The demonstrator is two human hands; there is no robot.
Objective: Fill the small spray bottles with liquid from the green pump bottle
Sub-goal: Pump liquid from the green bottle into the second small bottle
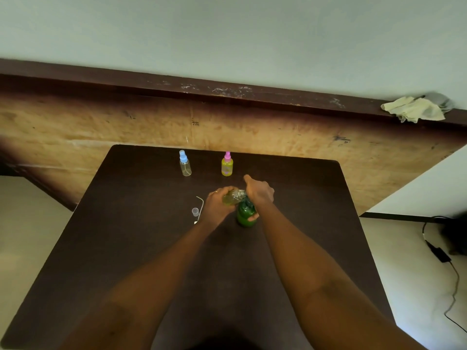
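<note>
No text, label, brand or number can be read. Dark scribbled marks are seen on the wooden board [278, 130] behind the table [126, 223], but they are too small and blurred to be made out.

The table [141, 223] was dark brown. The pump bottle [245, 214] was green. The blue-capped bottle [185, 164] was clear, the pink-capped bottle [227, 164] yellow-green, the third bottle [233, 197] yellowish. The board [101, 122] was mottled tan with dark edges, the cloth [414, 109] pale yellow, the cable [454, 286] black.
</note>
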